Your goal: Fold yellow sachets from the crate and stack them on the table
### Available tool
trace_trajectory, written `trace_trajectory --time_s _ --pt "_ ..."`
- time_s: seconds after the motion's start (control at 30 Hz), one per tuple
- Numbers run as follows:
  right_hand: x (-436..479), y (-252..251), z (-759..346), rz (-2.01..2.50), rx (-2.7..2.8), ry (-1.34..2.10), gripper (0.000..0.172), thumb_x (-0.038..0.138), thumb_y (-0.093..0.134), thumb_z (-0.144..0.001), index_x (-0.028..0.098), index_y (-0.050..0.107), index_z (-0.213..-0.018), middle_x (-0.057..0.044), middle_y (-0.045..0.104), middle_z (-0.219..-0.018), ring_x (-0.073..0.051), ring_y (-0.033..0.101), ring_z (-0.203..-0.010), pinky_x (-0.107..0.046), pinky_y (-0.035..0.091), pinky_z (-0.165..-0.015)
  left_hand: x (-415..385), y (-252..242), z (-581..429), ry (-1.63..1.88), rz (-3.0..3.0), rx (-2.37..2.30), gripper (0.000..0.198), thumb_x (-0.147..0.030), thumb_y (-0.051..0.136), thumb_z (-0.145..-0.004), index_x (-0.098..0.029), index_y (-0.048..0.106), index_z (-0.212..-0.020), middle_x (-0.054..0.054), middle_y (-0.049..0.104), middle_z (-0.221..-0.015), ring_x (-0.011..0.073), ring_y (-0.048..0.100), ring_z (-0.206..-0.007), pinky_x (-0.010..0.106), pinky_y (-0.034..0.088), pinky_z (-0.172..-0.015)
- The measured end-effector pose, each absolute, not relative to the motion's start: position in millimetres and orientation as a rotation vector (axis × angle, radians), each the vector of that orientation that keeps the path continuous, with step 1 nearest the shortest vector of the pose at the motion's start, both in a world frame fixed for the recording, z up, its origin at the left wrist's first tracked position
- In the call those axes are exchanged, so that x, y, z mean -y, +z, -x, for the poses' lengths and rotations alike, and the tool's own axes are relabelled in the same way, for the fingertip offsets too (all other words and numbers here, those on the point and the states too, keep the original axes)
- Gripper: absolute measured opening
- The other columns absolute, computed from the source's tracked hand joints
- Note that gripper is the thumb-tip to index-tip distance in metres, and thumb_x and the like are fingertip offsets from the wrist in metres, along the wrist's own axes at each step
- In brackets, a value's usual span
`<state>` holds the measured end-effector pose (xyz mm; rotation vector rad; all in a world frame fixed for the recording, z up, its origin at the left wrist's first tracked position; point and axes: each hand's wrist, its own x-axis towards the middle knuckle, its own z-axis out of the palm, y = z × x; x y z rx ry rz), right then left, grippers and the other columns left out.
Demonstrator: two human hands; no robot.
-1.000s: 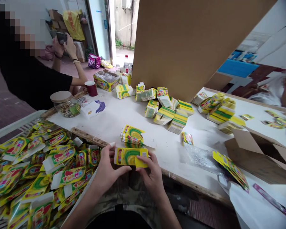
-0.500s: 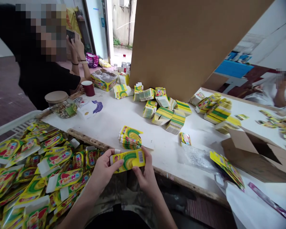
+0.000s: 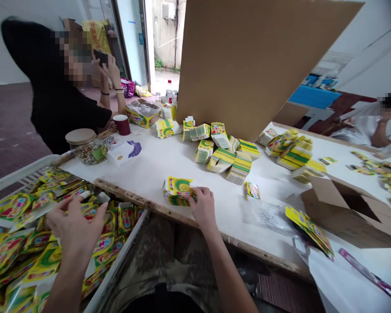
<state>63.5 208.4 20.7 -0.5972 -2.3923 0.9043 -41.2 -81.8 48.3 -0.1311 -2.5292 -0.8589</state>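
Note:
My left hand (image 3: 76,228) hovers over the white plastic basket (image 3: 112,276) on the left, its fingers apart and nothing in them. Below it lie many small yellow-and-green candy cartons (image 3: 47,261), several with white end flaps sticking out. At the table's front edge, my right hand (image 3: 204,208) pinches the right end of a flat yellow carton (image 3: 180,184) on a small stack. Its fingertips partly cover that end, so I cannot tell whether the carton is lifted off the stack.
Bundled flat cartons (image 3: 221,158) sit mid-table before a large cardboard sheet (image 3: 247,56). An open cardboard box (image 3: 355,213) and a clear plastic bag (image 3: 270,215) lie right. A lidded jar (image 3: 89,150) and red mug (image 3: 121,125) stand left, near a person holding a phone (image 3: 101,57).
The carton held between both hands has left them. My left hand has moved left over the basket and opened; my right hand has moved up to the stack on the table.

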Motion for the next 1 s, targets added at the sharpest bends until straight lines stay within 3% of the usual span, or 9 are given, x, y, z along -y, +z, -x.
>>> trace_trajectory --time_s 0.13,0.27,0.43,0.6,0.7,0.8,0.9,1.0 --pt "-209.9 19.9 -52.0 0.641 2.485 0.817 0.010 0.020 0.068 -0.076 0.017 0.067 -0.085 -0.012 0.059 -0.091 -0.030 0.050 -0.092 -0.047 0.041 -0.086 64.5 29.9 30.4 -1.069 0.371 2.597 0.047 -0.052 0.058 -0.079 -0.014 0.057 -0.105 0.015 0.049 -0.113 0.0357 0.047 -0.115 0.053 0.039 -0.101" --pt "-209.3 24.1 -52.3 0.682 2.522 0.739 0.032 0.021 0.071 -0.073 0.016 0.064 -0.104 -0.015 0.057 -0.103 -0.032 0.049 -0.097 -0.046 0.041 -0.084 33.6 11.0 14.0 -1.577 0.508 2.631 0.043 -0.050 0.056 -0.081 -0.017 0.057 -0.108 0.011 0.051 -0.114 0.0273 0.055 -0.105 0.042 0.050 -0.089" --pt "-214.1 27.9 -50.9 0.697 2.544 0.706 0.021 0.020 0.073 -0.068 0.019 0.066 -0.088 -0.012 0.058 -0.093 -0.033 0.051 -0.091 -0.044 0.040 -0.080 3.4 6.5 0.1 -1.866 0.686 2.658 0.035 -0.046 0.058 -0.081 -0.021 0.059 -0.105 0.007 0.058 -0.109 0.0240 0.059 -0.096 0.038 0.051 -0.084" --pt "-214.2 36.1 -55.7 0.671 2.501 0.853 0.015 0.017 0.066 -0.073 0.019 0.054 -0.081 -0.007 0.057 -0.086 -0.025 0.054 -0.082 -0.036 0.041 -0.075 -6.6 4.7 -14.2 -2.146 0.746 2.695 0.034 -0.044 0.060 -0.082 -0.020 0.057 -0.106 0.008 0.064 -0.102 0.0244 0.061 -0.094 0.041 0.048 -0.088" --pt "-201.2 44.9 -68.5 0.621 2.481 1.007 0.013 0.023 0.058 -0.082 0.021 0.046 -0.078 0.000 0.054 -0.075 -0.018 0.052 -0.068 -0.028 0.041 -0.063 -11.7 -1.3 -22.4 -2.553 0.716 2.474 0.055 -0.048 0.068 -0.076 -0.022 0.049 -0.121 0.010 0.062 -0.112 0.0264 0.059 -0.103 0.040 0.049 -0.088" --pt "-175.1 47.5 -85.1 0.475 2.457 1.368 0.018 0.027 0.061 -0.080 0.021 0.045 -0.077 0.005 0.047 -0.065 -0.013 0.044 -0.058 -0.024 0.035 -0.054 -22.8 3.0 -30.8 -3.004 0.581 1.868 0.066 -0.058 0.070 -0.070 -0.023 0.049 -0.122 0.011 0.057 -0.124 0.0295 0.053 -0.115 0.039 0.049 -0.090" --pt "-145.0 38.4 -98.4 0.308 2.237 1.929 0.025 0.030 0.067 -0.074 0.021 0.044 -0.074 0.006 0.042 -0.064 -0.011 0.035 -0.057 -0.023 0.029 -0.053 -36.6 25.5 -37.6 -3.305 0.300 1.436 0.054 -0.064 0.063 -0.071 -0.018 0.060 -0.100 0.009 0.064 -0.093 0.0277 0.061 -0.094 0.038 0.052 -0.081" --pt "-122.6 24.7 -105.5 0.225 1.809 2.307 0.038 0.040 0.073 -0.068 0.021 0.041 -0.076 0.005 0.042 -0.070 -0.011 0.035 -0.062 -0.023 0.030 -0.057 -45.2 48.6 -40.2 -3.325 0.092 1.229 0.044 -0.060 0.064 -0.071 -0.018 0.059 -0.084 0.003 0.055 -0.073 0.0221 0.059 -0.075 0.034 0.053 -0.073"
